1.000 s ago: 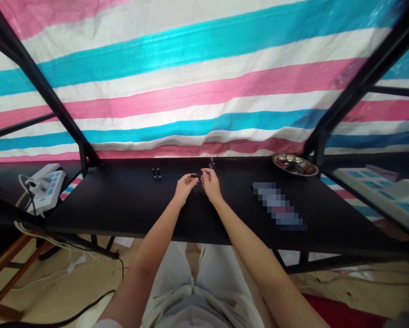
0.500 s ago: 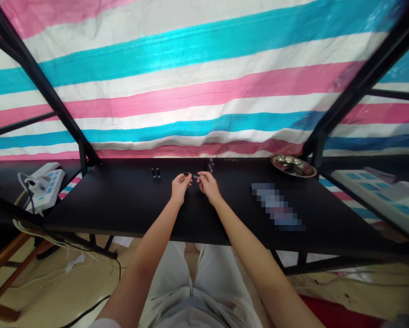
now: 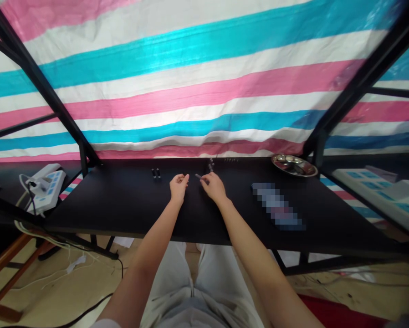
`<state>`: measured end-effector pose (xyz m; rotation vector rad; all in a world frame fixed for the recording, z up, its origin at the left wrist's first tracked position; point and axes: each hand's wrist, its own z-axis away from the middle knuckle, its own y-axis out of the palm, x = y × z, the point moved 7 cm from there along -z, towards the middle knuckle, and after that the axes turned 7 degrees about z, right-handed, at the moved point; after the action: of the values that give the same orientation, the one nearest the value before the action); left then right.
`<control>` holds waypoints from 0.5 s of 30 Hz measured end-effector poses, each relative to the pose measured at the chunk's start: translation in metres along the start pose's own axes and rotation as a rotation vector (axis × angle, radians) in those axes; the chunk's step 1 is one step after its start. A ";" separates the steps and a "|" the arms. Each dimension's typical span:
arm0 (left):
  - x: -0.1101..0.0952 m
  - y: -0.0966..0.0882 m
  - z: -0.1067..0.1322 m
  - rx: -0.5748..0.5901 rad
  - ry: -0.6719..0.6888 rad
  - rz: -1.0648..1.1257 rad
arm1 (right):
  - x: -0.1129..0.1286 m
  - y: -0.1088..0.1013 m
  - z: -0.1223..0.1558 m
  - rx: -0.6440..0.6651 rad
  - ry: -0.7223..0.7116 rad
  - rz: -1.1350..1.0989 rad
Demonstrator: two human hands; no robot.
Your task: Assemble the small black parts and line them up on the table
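My left hand [image 3: 179, 187] is closed in a pinch over the black table [image 3: 122, 200]. A small dark piece shows at its fingertips, too small to name. Just to the right, my right hand [image 3: 214, 187] pinches a short, thin greyish tube [image 3: 198, 176] that points toward my left hand. A gap separates the two hands. Left of them lie two small black tubes with light ends [image 3: 155, 173], side by side. Several small clear pieces [image 3: 211, 163] sit behind my right hand, and a row of tiny pieces [image 3: 231, 160] lies farther right.
A round, divided metal plate [image 3: 295, 166] stands at the back right. In front of it lies a flat blurred-out object [image 3: 278, 206]. White power strips [image 3: 47, 189] with cables are on the left side table. Black frame posts [image 3: 50, 95] and a striped sheet [image 3: 191, 91] bound the table.
My hands have moved slightly apart. The thin tube stays in my right hand, now away from my left fingers, which still pinch the dark piece.
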<state>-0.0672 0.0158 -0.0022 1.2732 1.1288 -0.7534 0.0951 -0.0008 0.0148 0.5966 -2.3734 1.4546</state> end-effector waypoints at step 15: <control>-0.001 0.003 0.000 0.061 0.023 -0.037 | -0.059 0.003 -0.027 0.181 0.485 0.172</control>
<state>-0.0642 0.0159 0.0000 1.3177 1.1578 -0.8076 0.1455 0.0362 -0.0022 0.0585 -1.9634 1.6712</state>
